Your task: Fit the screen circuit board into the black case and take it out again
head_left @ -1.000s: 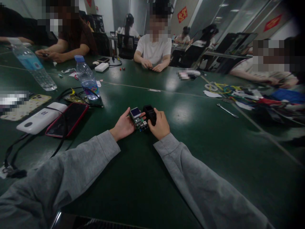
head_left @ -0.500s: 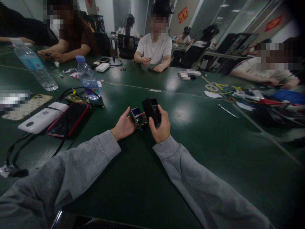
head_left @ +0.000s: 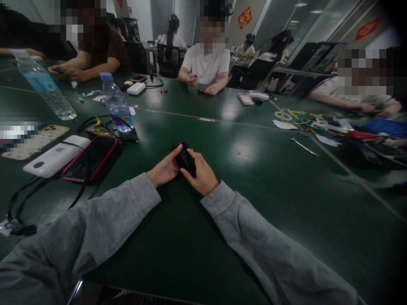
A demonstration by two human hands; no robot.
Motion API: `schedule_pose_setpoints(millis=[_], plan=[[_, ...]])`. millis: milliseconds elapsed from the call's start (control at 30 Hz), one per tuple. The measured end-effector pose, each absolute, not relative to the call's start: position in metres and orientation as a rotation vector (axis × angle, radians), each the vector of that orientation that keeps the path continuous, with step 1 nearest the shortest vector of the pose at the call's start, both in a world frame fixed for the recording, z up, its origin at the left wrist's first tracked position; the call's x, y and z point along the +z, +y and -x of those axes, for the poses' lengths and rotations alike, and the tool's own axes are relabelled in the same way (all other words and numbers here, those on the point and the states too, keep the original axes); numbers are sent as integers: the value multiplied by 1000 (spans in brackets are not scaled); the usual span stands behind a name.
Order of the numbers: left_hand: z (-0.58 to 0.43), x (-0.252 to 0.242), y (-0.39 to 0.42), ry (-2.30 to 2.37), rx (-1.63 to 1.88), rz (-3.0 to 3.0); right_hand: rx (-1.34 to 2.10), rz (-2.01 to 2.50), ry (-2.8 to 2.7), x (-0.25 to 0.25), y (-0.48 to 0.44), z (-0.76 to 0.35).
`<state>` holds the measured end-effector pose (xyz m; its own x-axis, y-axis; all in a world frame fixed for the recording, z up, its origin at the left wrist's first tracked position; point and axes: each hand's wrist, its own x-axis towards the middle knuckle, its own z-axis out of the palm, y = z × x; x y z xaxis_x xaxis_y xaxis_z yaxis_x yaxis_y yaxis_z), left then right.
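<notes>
A small black plastic case point(head_left: 186, 160) with cut-outs in its front is held between my hands, just above the green table. My left hand point(head_left: 167, 166) is closed on its left side, with the thumb resting near the upper edge. From the right, my right hand point(head_left: 202, 173) grips the same case, thumb at the near end and fingers over the far side. The circuit board with a small screen does not show now; the case and fingers cover that spot.
To the left lie a red-edged phone point(head_left: 92, 159), a white power bank point(head_left: 57, 156) with black cable, and two water bottles, one being a blue-capped bottle point(head_left: 116, 103). On the right are a wrench point(head_left: 304, 147) and a heap of cables point(head_left: 337, 127). Several people sit around.
My right hand has moved left and down with the black case, bringing it over the circuit board in my left hand. The board has gone out of sight. My left hand has barely moved.
</notes>
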<state>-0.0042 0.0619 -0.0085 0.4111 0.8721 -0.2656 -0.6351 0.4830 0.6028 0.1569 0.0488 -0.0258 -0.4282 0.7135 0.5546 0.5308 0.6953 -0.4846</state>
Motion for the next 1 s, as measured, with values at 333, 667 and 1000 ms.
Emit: schedule_pose_setpoints(millis=[333, 667, 1000], plan=[[4, -6, 59, 565, 1026, -501, 946, 1020, -1644, -37, 67, -162], [3, -1, 55, 543, 984, -546, 1294, 920, -1537, -30, 76, -168], [2, -5, 57, 499, 975, -600, 1360, 865, -1541, -28, 79, -174]])
